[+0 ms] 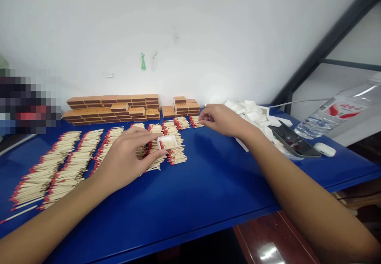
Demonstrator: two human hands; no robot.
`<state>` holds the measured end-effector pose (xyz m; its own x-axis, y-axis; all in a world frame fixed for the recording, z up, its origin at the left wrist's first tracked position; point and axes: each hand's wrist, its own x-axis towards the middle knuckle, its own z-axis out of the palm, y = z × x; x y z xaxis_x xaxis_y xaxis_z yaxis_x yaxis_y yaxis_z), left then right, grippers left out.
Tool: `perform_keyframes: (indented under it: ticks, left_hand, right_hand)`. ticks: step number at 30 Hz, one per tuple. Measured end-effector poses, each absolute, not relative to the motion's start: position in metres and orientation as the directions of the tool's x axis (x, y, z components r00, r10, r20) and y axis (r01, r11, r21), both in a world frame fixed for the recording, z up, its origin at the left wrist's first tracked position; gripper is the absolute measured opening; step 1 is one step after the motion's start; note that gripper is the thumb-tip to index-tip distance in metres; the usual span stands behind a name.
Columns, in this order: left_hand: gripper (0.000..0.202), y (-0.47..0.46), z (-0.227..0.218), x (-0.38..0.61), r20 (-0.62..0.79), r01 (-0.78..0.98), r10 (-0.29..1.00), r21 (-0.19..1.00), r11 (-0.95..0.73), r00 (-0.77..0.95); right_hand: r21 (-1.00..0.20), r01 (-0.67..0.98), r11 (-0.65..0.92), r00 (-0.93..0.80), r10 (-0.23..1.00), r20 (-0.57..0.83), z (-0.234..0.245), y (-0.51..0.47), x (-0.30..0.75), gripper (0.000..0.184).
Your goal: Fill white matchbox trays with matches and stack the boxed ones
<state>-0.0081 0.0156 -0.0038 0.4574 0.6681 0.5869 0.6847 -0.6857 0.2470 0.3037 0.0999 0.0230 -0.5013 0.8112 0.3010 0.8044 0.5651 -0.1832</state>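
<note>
My left hand (127, 158) grips a small white matchbox tray (167, 142) partly filled with red-tipped matches, held just above the heaps of matches (171, 137) in the middle of the blue table (208, 184). My right hand (222, 119) reaches farther back, its fingers pinched at a small bundle of matches (195, 122) near the rear heaps. Long rows of loose matches (56, 164) spread across the table's left side.
Brown matchbox sleeves (113, 107) are stacked along the white wall, with a smaller stack (183, 106) beside them. A pile of white trays (253, 115), a phone (293, 141), a white earbud case (325, 149) and a lying water bottle (339, 113) sit at right.
</note>
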Motion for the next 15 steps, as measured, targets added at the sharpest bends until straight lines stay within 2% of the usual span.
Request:
perform_keyframes:
  ticks: [4, 15]
  left_hand:
    - [0.038, 0.016, -0.004, -0.008, 0.597, 0.693, 0.660, 0.227, -0.684, 0.456]
    - [0.039, 0.015, -0.001, -0.007, 0.588, 0.671, 0.659, 0.247, -0.699, 0.469]
  right_hand:
    - [-0.201, 0.801, 0.564, -0.533, 0.825, 0.191, 0.013, 0.111, 0.310, 0.011]
    - [-0.244, 0.827, 0.506, -0.507, 0.860, 0.067, 0.011, 0.109, 0.306, 0.008]
